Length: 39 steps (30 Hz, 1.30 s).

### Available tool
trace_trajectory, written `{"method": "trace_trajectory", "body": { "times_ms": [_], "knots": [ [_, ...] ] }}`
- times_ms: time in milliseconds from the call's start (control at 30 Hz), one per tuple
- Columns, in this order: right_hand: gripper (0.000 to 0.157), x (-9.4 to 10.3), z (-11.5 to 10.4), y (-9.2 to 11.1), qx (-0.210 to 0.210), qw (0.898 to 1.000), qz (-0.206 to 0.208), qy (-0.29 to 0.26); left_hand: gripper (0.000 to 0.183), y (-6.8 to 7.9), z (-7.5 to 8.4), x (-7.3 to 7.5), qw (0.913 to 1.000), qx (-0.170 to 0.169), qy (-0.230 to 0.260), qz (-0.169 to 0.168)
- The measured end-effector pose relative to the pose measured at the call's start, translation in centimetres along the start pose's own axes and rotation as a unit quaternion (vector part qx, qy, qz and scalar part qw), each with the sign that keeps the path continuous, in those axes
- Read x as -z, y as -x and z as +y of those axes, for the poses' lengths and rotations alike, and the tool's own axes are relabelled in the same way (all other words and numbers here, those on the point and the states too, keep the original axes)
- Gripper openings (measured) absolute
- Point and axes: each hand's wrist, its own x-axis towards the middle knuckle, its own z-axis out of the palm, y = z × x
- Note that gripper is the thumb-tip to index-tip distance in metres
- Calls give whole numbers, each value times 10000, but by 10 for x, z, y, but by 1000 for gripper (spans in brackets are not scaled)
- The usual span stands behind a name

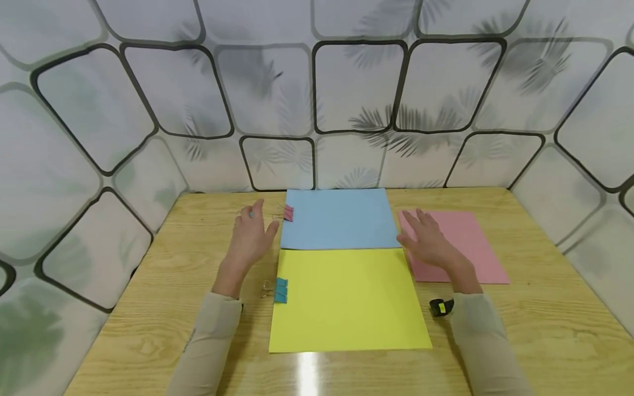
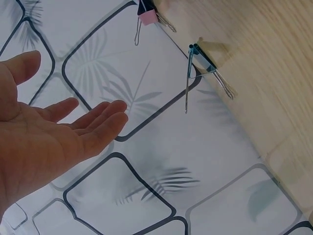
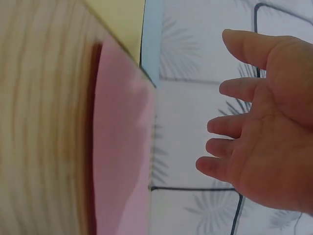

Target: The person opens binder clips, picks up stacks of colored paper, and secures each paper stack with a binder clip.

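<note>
A blue sheet of paper [image 1: 339,220] lies behind a yellow sheet [image 1: 349,300], their edges meeting. A pink binder clip [image 1: 288,213] grips the blue sheet's left edge. On the yellow sheet's left edge sits a teal binder clip [image 1: 280,290], its wire handles pointing left. My left hand [image 1: 249,236] hovers left of the pink clip, fingers loosely bent and holding nothing. Above the left part of a pink sheet [image 1: 465,242] is my right hand [image 1: 430,245], fingers spread and relaxed. The right wrist view shows that palm [image 3: 274,127] bare.
The sheets lie on a wooden table [image 1: 163,313]. A wall covering with leaf and line patterns [image 1: 356,88] rises behind the table and along both sides. A black wrist device [image 1: 441,308] is by the right sleeve [image 1: 482,330].
</note>
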Motion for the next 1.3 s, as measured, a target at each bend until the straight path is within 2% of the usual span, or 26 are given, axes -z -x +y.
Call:
{"method": "trace_trajectory", "body": {
  "times_ms": [267,433,667,833,967,1133,1300],
  "knots": [
    [75,18,31,10,-466,9985,45,284,68,0,1,1,9999,90,42,-113],
    [76,27,47,14,-743,9954,-68,597,68,1,-1,3,9996,150,139,-200],
    [76,29,67,20,-1264,9908,-313,358,68,-2,-4,3,9992,188,126,-340],
    [74,27,74,23,-1319,9896,-494,292,68,-5,-6,6,9981,208,227,-527],
    [69,26,74,23,-1203,9894,-624,511,68,-7,-12,11,9973,238,390,-578],
    [68,24,76,23,-1013,9901,-676,692,69,-14,-26,15,9952,403,414,-796],
    [70,24,79,23,-1087,9883,-723,795,67,-28,-42,17,9930,622,344,-943]
  ]
}}
